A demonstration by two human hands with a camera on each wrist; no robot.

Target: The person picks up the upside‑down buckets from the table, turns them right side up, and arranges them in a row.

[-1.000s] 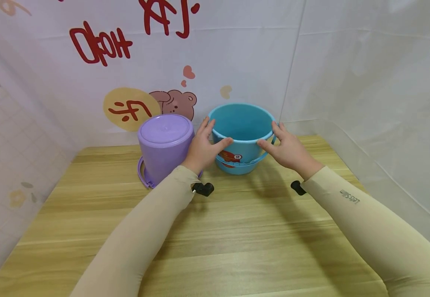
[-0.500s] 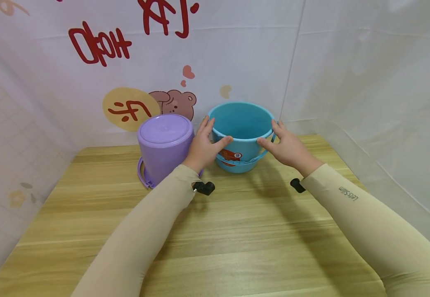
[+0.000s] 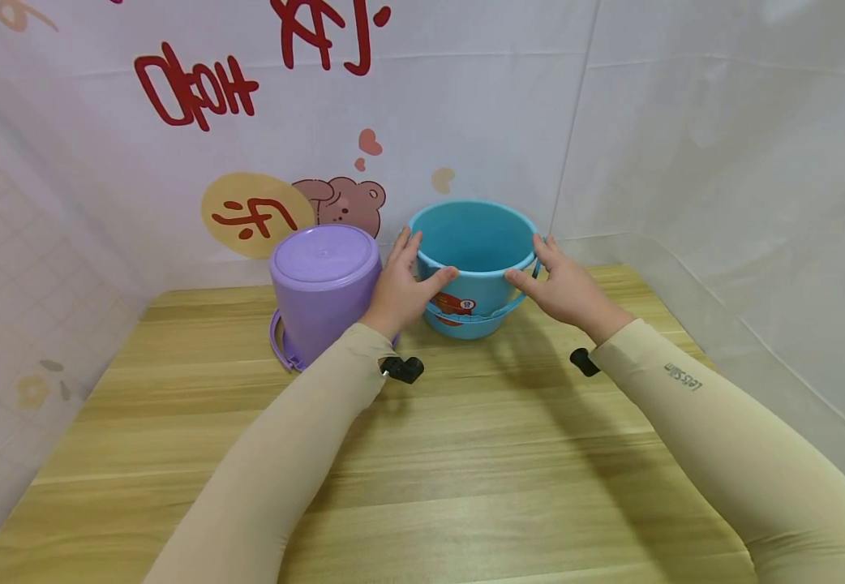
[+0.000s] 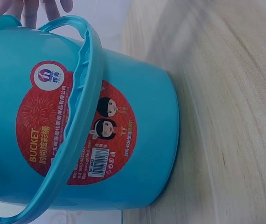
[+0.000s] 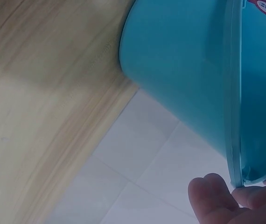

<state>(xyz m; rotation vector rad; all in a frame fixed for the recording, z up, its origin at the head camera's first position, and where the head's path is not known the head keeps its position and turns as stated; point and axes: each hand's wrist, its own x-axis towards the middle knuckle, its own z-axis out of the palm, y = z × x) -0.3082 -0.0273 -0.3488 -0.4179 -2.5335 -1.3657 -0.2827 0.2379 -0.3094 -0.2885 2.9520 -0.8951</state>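
A blue plastic bucket (image 3: 484,290) stands upright on the wooden table, its mouth facing up. My left hand (image 3: 399,290) holds its rim at the left, thumb along the front edge and fingers around the side. On the opposite side, my right hand (image 3: 567,285) holds the rim the same way. The bucket's handle (image 4: 87,93) hangs down across the front, over a red sticker (image 4: 44,121). In the right wrist view, fingertips (image 5: 212,191) sit right at the rim. Left of the blue bucket, a purple bucket (image 3: 320,316) stands upside down.
The purple bucket's handle (image 3: 276,341) lies at its base, close to my left forearm. Behind the buckets hangs a white printed curtain (image 3: 503,122). The wooden table (image 3: 466,470) stretches toward me under both arms.
The blue bucket has shifted very slightly away from me, with both hands staying on its rim. The purple bucket has not moved.
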